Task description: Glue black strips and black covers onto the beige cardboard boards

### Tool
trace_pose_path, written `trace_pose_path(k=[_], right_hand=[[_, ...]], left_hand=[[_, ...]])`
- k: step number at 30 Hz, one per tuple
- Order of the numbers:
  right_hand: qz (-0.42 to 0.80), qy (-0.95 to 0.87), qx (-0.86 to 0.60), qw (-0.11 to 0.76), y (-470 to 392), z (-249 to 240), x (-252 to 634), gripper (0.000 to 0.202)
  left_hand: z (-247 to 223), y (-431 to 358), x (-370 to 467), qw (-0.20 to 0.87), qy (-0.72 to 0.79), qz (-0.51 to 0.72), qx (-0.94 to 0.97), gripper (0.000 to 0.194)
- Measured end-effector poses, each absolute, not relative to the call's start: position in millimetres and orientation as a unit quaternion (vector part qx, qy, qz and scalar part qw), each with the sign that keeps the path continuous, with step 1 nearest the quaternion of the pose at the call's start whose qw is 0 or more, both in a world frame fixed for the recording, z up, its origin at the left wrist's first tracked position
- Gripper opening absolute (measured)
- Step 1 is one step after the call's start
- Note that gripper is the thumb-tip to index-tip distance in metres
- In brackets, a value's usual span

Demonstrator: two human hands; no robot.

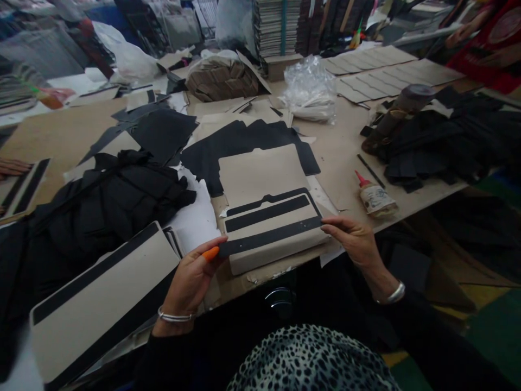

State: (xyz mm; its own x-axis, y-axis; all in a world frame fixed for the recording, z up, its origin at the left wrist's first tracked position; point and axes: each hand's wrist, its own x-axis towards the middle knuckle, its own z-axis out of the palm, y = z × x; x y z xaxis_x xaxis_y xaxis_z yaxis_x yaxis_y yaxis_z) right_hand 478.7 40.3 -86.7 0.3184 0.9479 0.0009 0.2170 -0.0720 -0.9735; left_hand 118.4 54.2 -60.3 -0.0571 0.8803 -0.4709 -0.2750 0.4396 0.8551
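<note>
A black strip (pixel 271 237) is stretched between my two hands over a beige board (pixel 260 222) close to the table's front edge. My left hand (pixel 195 277), an orange cover on one finger, pinches the strip's left end. The opposite end is between the thumb and fingers of my right hand (pixel 354 241). Another black band (pixel 268 213) lies across the upper part of that board. Behind it are beige boards (pixel 262 171) with a small tab on the edge, resting on fanned black sheets (pixel 199 160). To the left leans a beige panel (pixel 109 298) with black bands along both long edges.
A glue bottle (pixel 376 198) with a red nozzle and a thin black stick (pixel 370 171) lie at right. Heaps of black strips (pixel 118 201) flank the work on both sides. Farther back are a clear plastic bag (pixel 310 87) and a board bundle (pixel 222 77). Another person's hand (pixel 14 167) shows at far left.
</note>
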Motion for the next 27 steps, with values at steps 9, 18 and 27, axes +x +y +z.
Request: trace_pose_path(k=[9,18,27], right_hand=[[0.4,-0.411,-0.663,0.48,44.2,-98.5,468.7,0.03],[0.386,-0.43,-0.667,0.471,50.9,-99.3,470.3,0.028],[0.321,-0.493,-0.688,0.424,43.0,-95.1,473.4,0.025]], left_hand=[[-71.3,53.9,120.8,0.57,0.651,0.424,0.267,0.045],[-74.1,59.7,120.2,0.575,0.647,0.438,0.243,0.038],[-68.2,47.8,125.6,0.535,0.685,0.406,0.282,0.041]])
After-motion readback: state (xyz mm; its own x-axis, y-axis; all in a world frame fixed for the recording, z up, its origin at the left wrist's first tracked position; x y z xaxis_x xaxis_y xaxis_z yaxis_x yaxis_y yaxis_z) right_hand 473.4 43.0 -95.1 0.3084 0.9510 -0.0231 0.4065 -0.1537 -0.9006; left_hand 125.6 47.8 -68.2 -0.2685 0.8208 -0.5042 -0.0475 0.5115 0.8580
